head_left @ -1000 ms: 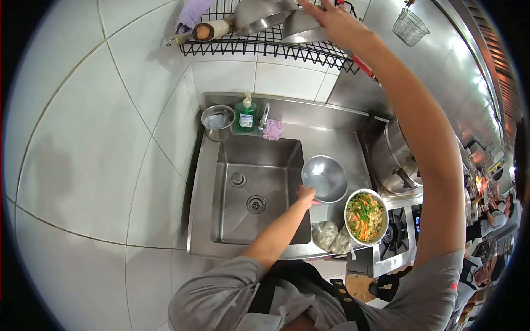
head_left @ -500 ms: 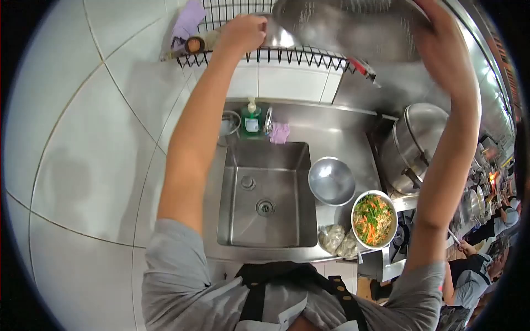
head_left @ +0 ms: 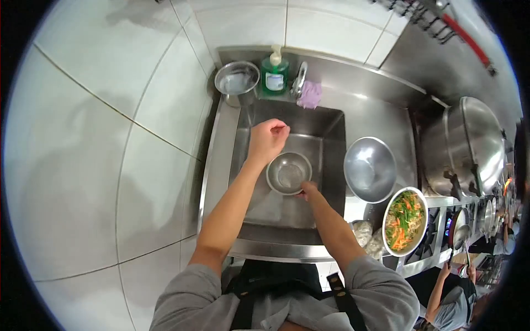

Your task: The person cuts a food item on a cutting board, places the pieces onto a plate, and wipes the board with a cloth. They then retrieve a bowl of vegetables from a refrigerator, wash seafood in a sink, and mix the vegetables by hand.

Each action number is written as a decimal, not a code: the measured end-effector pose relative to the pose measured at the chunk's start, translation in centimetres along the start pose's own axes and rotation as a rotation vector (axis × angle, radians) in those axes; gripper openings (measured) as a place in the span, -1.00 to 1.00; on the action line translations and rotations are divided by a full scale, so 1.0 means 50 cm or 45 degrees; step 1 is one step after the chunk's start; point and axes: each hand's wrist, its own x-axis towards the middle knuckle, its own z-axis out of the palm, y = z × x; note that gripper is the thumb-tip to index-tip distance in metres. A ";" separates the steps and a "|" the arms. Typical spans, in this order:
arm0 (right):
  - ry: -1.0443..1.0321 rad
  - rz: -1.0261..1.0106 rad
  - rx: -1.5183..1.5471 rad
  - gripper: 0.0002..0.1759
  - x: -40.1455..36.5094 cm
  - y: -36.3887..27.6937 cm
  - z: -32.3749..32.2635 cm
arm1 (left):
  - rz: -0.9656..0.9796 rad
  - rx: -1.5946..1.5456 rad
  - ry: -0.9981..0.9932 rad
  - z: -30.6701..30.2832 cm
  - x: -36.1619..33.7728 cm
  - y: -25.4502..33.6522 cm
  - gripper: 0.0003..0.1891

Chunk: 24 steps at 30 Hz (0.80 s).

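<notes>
A small round metal bowl [head_left: 289, 173] is held over the sink basin [head_left: 276, 231], its open side up. My right hand [head_left: 308, 190] grips the bowl's rim at the lower right. My left hand [head_left: 269, 140] hovers just above and left of the bowl, its fingers curled in with nothing visible in them. Beyond the left hand, at the back of the sink, is the metal tap [head_left: 300, 79], with a purple cloth [head_left: 309, 95] beside its base.
A green soap bottle [head_left: 274, 74] and a metal container [head_left: 237, 80] stand behind the sink. At right are a larger metal bowl [head_left: 370, 170], a white bowl of cut vegetables [head_left: 406, 222], plastic bags [head_left: 362, 234] and a big pot [head_left: 464, 149]. Another person [head_left: 455, 298] works at lower right.
Both hands have come down from the wire rack to the sink. The right hand now holds a small metal bowl there. The view has tilted down, so most of the rack is out of sight.
</notes>
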 end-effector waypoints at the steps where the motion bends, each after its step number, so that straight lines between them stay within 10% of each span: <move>1: 0.041 0.083 0.048 -0.52 0.056 0.042 -0.002 | -0.082 0.042 -0.001 0.023 0.004 -0.104 -0.91; 6: 0.074 0.181 0.405 -0.59 0.148 0.108 0.009 | -0.114 0.172 0.172 0.066 0.057 -0.352 -0.85; 11: 0.302 0.018 0.409 -0.64 0.068 0.033 -0.022 | -0.422 0.939 -0.172 0.173 0.038 -0.697 -0.41; 17: 0.161 -0.286 0.518 -0.68 0.096 -0.041 -0.086 | -0.250 1.263 -0.392 0.354 -0.234 -0.770 -0.29; 20: 0.127 -0.345 0.532 -0.66 0.095 -0.065 -0.075 | -0.265 1.187 -0.680 0.300 -0.267 -0.553 -0.37; 24: 0.060 -0.297 0.609 -0.66 0.118 -0.044 -0.063 | -0.389 0.562 -0.412 0.300 -0.282 -0.665 -0.46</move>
